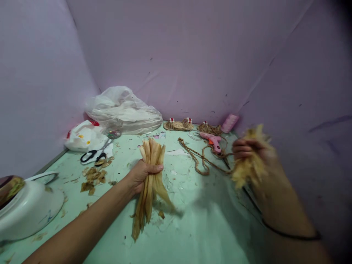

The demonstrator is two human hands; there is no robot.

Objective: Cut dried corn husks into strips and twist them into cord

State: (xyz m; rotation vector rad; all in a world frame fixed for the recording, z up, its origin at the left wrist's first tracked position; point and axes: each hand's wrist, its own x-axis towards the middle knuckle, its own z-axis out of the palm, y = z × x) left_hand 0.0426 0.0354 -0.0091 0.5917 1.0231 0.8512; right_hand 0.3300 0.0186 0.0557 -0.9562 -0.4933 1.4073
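My left hand (141, 175) is closed around a bundle of dried husk strips (150, 190), long and tan-brown, hanging down over the table. Its upper ends fan out above my thumb. At the right, my right hand (254, 148) is closed on a crumpled clump of yellowish husk pieces (249, 170), smeared by motion. A braided cord (196, 161) lies loosely looped on the table between the two hands, its right end passing behind the right-hand clump. Beyond it rests a pink glue gun (213, 141).
Scissors (101, 151) with black handles lie at the left near husk scraps (93, 178). A white basin (33, 209) stands at the near left. Plastic bags (123, 113), woven pieces with red-white trim (178, 125) and a pink spool (230, 123) line the back wall.
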